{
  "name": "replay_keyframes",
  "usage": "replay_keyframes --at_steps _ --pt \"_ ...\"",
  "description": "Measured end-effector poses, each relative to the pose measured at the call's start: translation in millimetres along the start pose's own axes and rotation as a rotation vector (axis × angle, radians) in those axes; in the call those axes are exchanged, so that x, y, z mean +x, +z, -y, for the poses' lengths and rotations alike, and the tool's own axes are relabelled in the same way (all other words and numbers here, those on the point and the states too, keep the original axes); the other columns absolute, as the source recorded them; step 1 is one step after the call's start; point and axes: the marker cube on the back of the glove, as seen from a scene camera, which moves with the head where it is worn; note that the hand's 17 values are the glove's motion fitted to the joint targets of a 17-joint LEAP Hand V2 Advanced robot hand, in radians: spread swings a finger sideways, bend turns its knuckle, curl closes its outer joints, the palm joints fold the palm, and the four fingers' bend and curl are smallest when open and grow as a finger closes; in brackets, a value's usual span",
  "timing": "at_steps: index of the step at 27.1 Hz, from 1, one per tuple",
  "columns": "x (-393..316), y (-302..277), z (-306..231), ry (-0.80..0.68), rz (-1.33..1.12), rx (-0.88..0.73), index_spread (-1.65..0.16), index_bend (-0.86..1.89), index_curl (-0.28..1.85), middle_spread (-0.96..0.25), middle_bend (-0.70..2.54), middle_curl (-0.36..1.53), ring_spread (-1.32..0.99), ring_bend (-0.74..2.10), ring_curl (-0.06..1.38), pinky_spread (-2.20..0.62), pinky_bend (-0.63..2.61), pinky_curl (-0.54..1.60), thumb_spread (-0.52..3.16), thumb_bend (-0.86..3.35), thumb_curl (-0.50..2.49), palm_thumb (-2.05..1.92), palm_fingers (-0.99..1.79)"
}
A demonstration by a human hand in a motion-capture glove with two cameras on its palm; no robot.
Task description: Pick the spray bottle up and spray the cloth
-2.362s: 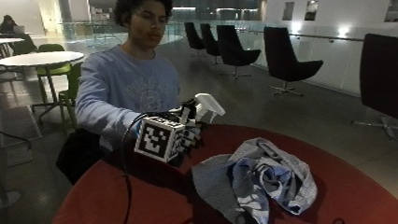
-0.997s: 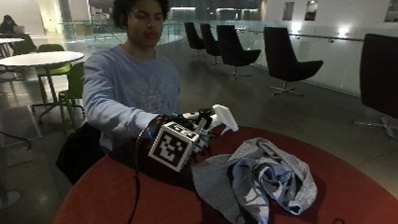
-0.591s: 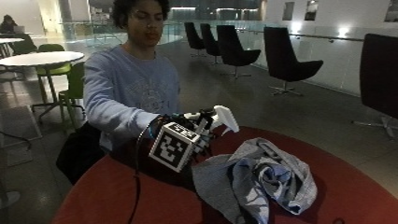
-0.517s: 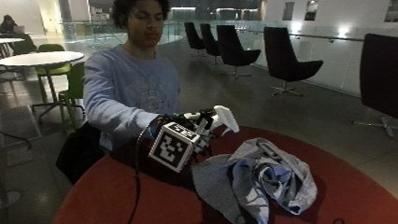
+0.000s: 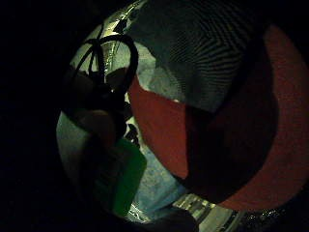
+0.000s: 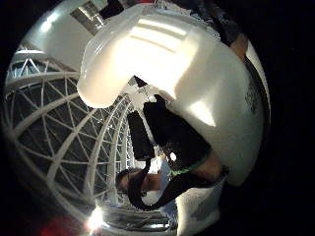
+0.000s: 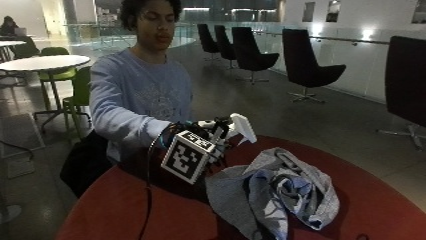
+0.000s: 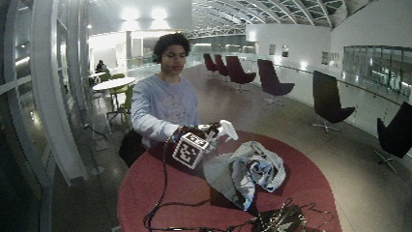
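Observation:
In the outside view my gloved right hand [image 7: 202, 134] holds the spray bottle [image 7: 241, 127] in the air above the red round table [image 7: 126, 210], fingers curled round its neck. The white spray head points toward the crumpled grey and blue cloth [image 7: 279, 192], which lies on the table just beyond and below it. The wide outside view shows the same: hand [image 8: 196, 131], bottle [image 8: 227, 129], cloth [image 8: 248, 169]. The white spray head [image 6: 187, 73] fills the thumb side palm view. The bottle's green body [image 5: 123, 176] shows in the little finger side palm view, over the red table [image 5: 159, 130].
Cables and a dark device [image 8: 277, 222] lie at the table's near edge. A dark bag or seat [image 7: 83, 165] sits beside the person. Black chairs [image 7: 306, 65] stand behind, and a white table [image 7: 43, 62] with green chairs stands further off.
Since 2.4 s ago my hand has carried the bottle a little closer to the cloth and slightly lower. Over the last second it has stayed nearly still.

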Motion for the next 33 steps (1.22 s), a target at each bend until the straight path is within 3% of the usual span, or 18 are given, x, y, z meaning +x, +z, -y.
replay_keyframes --at_steps 9,17,24,33 --pt "-8 4 -2 -0.050 0.007 0.022 -0.21 0.11 0.28 -0.01 0.36 0.49 0.00 0.63 0.46 0.10 0.37 0.40 1.21 -0.02 0.26 0.37 1.13" --pt "-45 21 -4 -0.281 0.090 0.065 -0.22 0.11 0.28 -0.02 0.36 0.49 0.00 0.63 0.46 0.11 0.36 0.40 1.19 -0.03 0.26 0.36 1.12" --pt "-54 113 -4 -0.531 0.103 0.013 -0.25 0.12 0.28 -0.04 0.35 0.49 -0.02 0.62 0.45 0.10 0.33 0.39 1.12 -0.02 0.27 0.35 1.08" --pt "-56 196 26 -0.636 0.091 -0.038 -0.28 0.16 0.31 -0.05 0.32 0.48 -0.03 0.57 0.45 0.16 0.17 0.35 1.04 -0.02 0.28 0.38 0.97"
